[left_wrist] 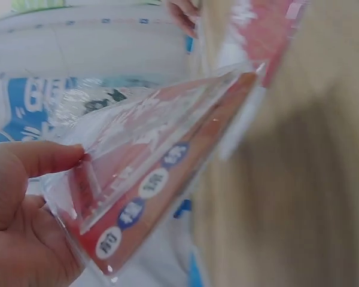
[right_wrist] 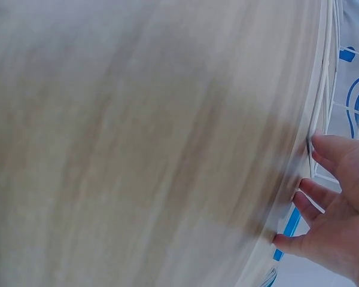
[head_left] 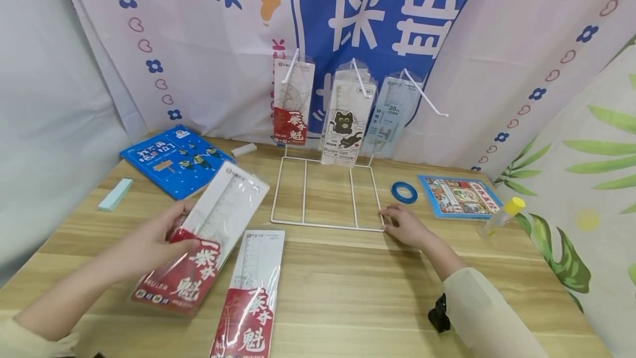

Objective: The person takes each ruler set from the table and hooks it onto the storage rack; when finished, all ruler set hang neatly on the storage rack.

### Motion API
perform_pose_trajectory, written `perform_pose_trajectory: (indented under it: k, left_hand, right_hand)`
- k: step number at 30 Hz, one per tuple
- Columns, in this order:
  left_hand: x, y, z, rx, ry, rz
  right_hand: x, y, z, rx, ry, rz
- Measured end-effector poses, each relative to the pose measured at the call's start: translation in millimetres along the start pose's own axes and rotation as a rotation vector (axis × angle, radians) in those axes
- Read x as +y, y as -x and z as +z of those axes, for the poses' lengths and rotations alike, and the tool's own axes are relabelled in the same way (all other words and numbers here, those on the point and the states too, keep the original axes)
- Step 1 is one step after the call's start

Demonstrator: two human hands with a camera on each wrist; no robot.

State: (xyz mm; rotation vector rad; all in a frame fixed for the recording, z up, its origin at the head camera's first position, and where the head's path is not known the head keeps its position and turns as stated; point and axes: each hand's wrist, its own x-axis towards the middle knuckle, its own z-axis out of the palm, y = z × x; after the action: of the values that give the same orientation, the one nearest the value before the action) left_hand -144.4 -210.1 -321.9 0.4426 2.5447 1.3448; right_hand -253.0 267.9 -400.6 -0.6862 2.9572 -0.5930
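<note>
My left hand point(head_left: 149, 247) holds a ruler set pack point(head_left: 226, 209) in clear plastic, white above and red below, tilted over the table's left side. In the left wrist view its thumb lies over one corner of the pack point(left_wrist: 161, 149). A matching ruler pack point(head_left: 250, 291) lies flat beside it. My right hand point(head_left: 404, 227) grips the front right corner of a white wire rack point(head_left: 328, 225), thumb at the wire in the right wrist view. From the rack's hooks hang a red-and-white ruler pack point(head_left: 293, 101), cat-print packs point(head_left: 345, 120) and a light-blue pack point(head_left: 391, 120).
On the left lie a blue booklet point(head_left: 179, 162), a white block point(head_left: 244, 149) and a pale green block point(head_left: 116, 194). To the right are a blue tape ring point(head_left: 404, 193), a comic-printed booklet point(head_left: 459, 196) and a yellow-capped glue bottle point(head_left: 501, 217). A printed curtain point(head_left: 223, 70) hangs behind.
</note>
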Motion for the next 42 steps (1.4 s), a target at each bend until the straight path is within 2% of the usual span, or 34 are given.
perform_pose_trajectory:
  k: [8, 13, 22, 34, 42]
  left_hand:
    - [49.0, -11.1, -5.0, 0.214, -0.025, 0.167]
    - [70.7, -16.5, -6.4, 0.302, -0.017, 0.195]
    - [86.4, -33.1, -5.2, 0.312, 0.024, 0.129]
    - [87.5, -42.1, -10.4, 0.317, 0.034, 0.09]
    - [86.8, -46.7, -11.3, 0.325, 0.045, 0.092]
  right_hand:
    - [-2.6, 1.5, 0.0, -0.005, -0.011, -0.019]
    - [-1.7, 2.1, 0.1, -0.004, -0.015, -0.006]
    - [-1.7, 2.6, -0.9, -0.003, -0.012, -0.002]
    - [-1.7, 2.0, -0.3, -0.005, 0.002, 0.007]
    - [-3.8, 2.1, 0.1, -0.004, -0.008, 0.01]
